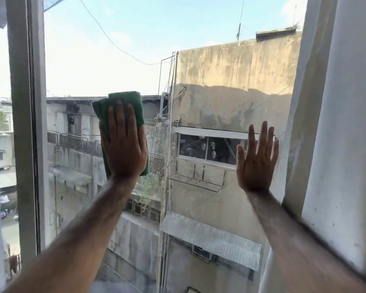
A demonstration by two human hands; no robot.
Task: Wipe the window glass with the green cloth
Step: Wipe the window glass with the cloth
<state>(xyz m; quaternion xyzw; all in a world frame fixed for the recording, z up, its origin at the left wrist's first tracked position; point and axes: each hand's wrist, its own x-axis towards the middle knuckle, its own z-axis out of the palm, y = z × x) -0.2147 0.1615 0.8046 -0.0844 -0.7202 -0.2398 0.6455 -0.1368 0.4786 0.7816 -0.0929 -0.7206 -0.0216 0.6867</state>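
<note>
The folded green cloth (133,102) lies flat against the window glass (106,60), left of the pane's middle. My left hand (124,144) presses flat on the cloth, fingers pointing up and covering its lower part. My right hand (257,159) rests flat on the glass near the pane's right edge, fingers spread, holding nothing. Faint smudges and fingerprints show on the glass between my hands, over the dark window of the building outside.
A grey vertical window frame (28,123) bounds the pane on the left. A white wall or window reveal (336,123) stands close on the right, beside my right forearm. Concrete buildings, cables and sky lie beyond the glass.
</note>
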